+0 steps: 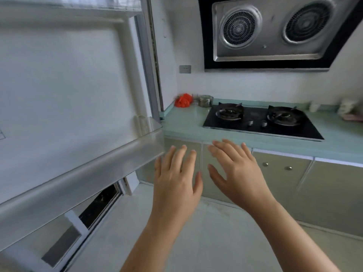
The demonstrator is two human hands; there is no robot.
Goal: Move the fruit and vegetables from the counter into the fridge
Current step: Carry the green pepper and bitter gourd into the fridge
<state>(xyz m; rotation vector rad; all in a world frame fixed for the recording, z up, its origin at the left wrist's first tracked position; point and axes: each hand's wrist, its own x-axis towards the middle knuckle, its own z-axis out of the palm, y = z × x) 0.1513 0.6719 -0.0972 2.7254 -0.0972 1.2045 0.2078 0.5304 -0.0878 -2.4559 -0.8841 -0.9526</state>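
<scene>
Fridge door (64, 91) just left of left hand (176, 179); right hand (237, 173) beside; both spread, empty.

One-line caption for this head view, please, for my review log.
Both empty hands, left hand and right hand, spread open between the open fridge door and the green counter.

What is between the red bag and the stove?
A small shiny metal pot with a lid stands between the red bag and the stove, on the green counter, in the head view.

Soft even daylight, faint shadows, wide-angle bending at edges, slight blur throughout
</scene>
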